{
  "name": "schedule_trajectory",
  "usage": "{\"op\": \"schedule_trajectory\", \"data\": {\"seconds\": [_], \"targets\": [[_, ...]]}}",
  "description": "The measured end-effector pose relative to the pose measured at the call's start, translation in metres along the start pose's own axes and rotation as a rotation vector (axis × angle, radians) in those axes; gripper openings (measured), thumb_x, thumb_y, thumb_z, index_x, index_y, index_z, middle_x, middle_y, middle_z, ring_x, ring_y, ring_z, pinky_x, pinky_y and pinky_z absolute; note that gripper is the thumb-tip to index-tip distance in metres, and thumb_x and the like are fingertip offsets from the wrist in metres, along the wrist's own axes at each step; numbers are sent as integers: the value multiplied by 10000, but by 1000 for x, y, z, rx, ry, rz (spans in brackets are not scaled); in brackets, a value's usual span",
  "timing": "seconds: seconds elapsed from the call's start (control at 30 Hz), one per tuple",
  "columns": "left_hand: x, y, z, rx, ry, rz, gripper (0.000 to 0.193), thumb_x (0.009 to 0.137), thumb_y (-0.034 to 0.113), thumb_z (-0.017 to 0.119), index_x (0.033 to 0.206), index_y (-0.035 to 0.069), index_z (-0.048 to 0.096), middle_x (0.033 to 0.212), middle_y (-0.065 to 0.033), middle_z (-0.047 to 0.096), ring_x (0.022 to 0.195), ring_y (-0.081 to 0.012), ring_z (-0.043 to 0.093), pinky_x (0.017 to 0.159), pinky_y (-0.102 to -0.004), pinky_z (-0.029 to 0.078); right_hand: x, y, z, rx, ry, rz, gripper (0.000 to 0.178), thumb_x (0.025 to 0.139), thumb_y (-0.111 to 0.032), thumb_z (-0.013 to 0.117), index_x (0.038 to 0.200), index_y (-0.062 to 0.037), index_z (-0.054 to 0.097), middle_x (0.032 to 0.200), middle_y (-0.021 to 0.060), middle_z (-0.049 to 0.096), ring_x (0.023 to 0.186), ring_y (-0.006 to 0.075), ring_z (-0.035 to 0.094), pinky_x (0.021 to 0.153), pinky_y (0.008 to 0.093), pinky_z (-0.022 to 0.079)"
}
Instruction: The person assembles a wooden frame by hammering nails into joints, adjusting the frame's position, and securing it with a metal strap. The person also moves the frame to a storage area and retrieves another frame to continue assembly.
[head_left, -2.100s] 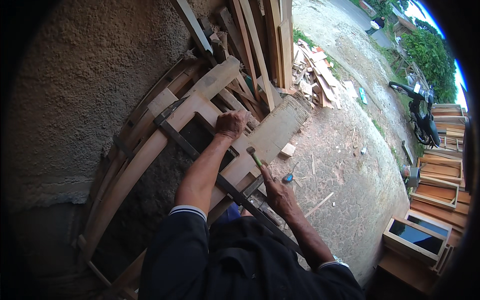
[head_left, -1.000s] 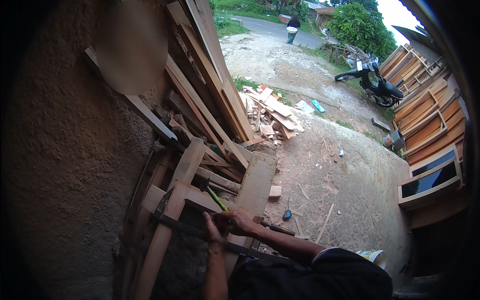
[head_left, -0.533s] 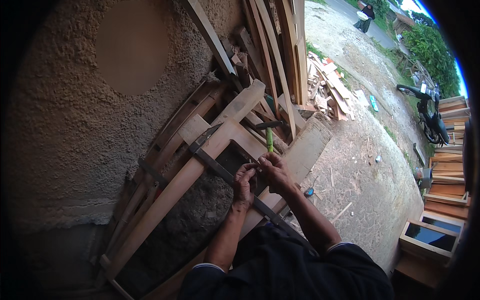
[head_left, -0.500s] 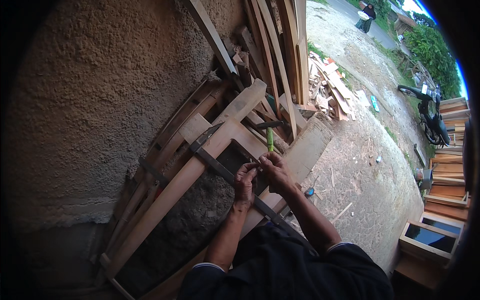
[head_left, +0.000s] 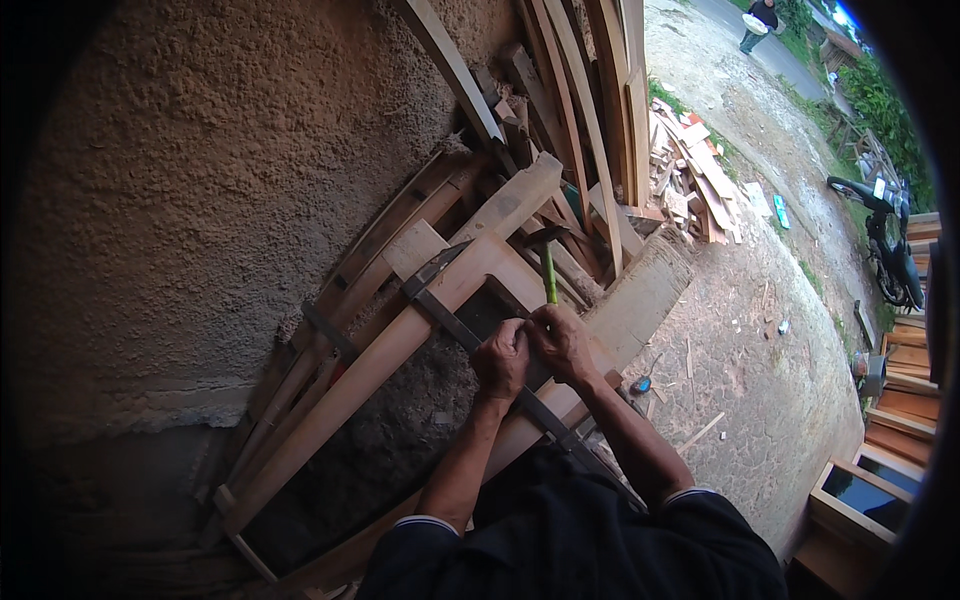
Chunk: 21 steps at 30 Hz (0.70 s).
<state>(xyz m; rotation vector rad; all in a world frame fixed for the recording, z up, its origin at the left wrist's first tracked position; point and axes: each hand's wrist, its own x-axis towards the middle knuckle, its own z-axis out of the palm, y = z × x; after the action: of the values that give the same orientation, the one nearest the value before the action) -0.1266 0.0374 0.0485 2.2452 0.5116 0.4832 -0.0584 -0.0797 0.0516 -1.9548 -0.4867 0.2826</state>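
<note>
My right hand [head_left: 563,345] is wrapped round a hammer, its green handle [head_left: 549,275] pointing away from me and its dark head [head_left: 545,236] at the far end. Beside it, my left hand [head_left: 502,360] is closed with fingertips meeting my right hand; anything pinched there is hidden. Both hands are above a pale wooden frame [head_left: 375,371], near its far rail. Across the frame runs a dark metal bar clamp [head_left: 446,319], passing below my hands. A thick plank [head_left: 640,295] lies to the right of the hammer.
Long boards [head_left: 590,110] lean against the rough wall [head_left: 230,190]. A blue tape measure [head_left: 641,385] lies on the ground to the right, with an offcut pile [head_left: 695,170] farther off. A motorcycle [head_left: 885,240], wooden frames [head_left: 870,490] and a walking person [head_left: 759,25] appear at right.
The view has shifted, so the frame and boards appear farther right. My left fingers have curled in more, closer against my right hand. The hammer remains in my right hand.
</note>
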Motion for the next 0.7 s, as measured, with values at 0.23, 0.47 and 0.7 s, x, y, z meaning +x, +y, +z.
{"op": "schedule_trajectory", "data": {"seconds": [0.23,0.47,0.7], "targets": [[43,-18,7,-26,-82,-66,158,956,241,632,981,100,699,902,-141,722,819,-372,703,681,-444,542,24,12,0,93,-23,-12,265,923,-139,648,1181,-82,634,880,178,671,805,333,677,736,430,526],[123,-56,14,19,-46,-20,232,952,293,633,1014,103,750,983,-125,743,901,-321,716,766,-395,557,22,39,-13,51,41,25,416,941,-73,606,1351,-116,557,725,37,515,677,122,506,679,292,464],[128,-69,21,104,-72,62,225,930,297,659,999,105,755,983,-121,745,892,-321,720,753,-393,563,23,46,-17,156,56,35,485,945,-71,604,1416,-152,526,781,44,516,714,132,492,706,308,464]]}}
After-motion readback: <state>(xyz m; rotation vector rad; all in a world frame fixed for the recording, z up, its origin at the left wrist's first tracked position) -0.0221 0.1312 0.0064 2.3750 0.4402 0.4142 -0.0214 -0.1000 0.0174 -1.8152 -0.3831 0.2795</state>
